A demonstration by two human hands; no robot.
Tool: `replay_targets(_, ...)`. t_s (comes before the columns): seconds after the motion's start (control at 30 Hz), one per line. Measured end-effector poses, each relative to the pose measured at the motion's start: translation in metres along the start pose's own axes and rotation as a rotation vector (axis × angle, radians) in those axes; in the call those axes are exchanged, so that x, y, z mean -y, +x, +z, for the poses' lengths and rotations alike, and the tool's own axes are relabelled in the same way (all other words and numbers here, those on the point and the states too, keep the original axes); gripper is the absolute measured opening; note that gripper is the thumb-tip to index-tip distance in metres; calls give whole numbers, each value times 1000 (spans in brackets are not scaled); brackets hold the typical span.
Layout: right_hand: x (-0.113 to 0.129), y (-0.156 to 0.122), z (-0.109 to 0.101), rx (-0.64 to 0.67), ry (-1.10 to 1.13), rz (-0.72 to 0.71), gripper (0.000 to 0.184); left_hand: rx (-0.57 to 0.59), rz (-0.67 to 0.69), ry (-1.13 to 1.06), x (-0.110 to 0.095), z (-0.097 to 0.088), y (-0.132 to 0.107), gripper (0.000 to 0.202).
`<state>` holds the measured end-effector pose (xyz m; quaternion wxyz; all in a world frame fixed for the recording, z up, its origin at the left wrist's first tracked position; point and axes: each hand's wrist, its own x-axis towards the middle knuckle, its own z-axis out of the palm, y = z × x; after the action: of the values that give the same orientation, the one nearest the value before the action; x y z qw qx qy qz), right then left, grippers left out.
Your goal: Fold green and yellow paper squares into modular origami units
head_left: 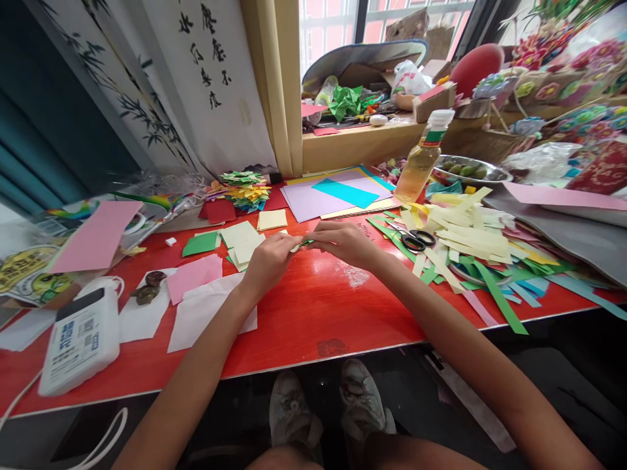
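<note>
Both of my hands meet over the middle of the red table [304, 326]. A small green piece of paper [307, 243] shows between them, and its shape is mostly hidden by fingers. My left hand [268, 260] pinches its left end, where a pale edge peeks out. From the right, my right hand [345, 243] closes its fingers on the other end. Just left of my hands lie cream paper squares [242, 243], a green paper piece [200, 243] and a small cream stack [272, 220]. Pink paper squares [194, 277] sit farther left.
Black-handled scissors [416, 240] lie beside a heap of paper strips [470, 235] on the right. A bottle [424, 160] stands behind them. Lilac sheets [304, 199] are at the back. A white device [83, 339] with a cable occupies the left front.
</note>
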<state>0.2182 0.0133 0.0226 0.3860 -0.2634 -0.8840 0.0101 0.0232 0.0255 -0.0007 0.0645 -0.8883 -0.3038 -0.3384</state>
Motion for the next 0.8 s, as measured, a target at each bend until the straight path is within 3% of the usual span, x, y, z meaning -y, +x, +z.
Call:
replay_targets(0.4, 3, 2, 0, -22, 494, 381, 28, -17, 20, -9, 1, -2, 0, 23)
replay_targets(0.57, 2, 3, 1, -41, 637, 400, 27, -3, -47, -126, -3, -2, 2, 22)
replay_targets(0.8, 0, 2, 4, -56, 677, 372, 23, 109, -290, -479, -17, -8, 9, 24)
